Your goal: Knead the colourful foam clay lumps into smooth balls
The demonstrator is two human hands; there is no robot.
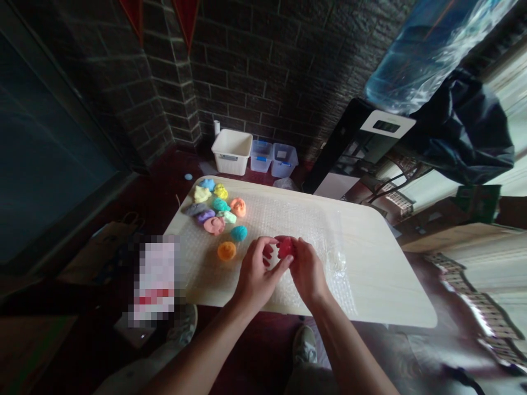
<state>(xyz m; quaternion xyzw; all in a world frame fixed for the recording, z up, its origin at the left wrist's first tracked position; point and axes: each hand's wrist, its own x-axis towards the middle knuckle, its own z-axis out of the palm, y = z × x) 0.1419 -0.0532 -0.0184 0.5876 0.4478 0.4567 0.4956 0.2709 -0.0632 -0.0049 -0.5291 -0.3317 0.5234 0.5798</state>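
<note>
Over the front middle of the table, both of my hands are closed about a red lump of modelling clay (285,248). My right hand (308,269) grips it from the right with bent fingers. From the left, the thumb of my left hand (256,274) presses its lower edge, while the left fingers curl above a reddish patch I cannot make out clearly. To the left lie an orange clay ball (226,251) and a teal clay ball (239,233). Behind these are several clay lumps, among them a pink one (214,225), a peach one (237,207) and a yellow one (221,191).
Bubble wrap (280,214) covers much of the pale table (382,269). Beyond the far edge, a white basket (233,162) and two clear bins, one here (284,162), stand on the floor. A water dispenser (349,148) with a large blue bottle (411,66) rises at back right.
</note>
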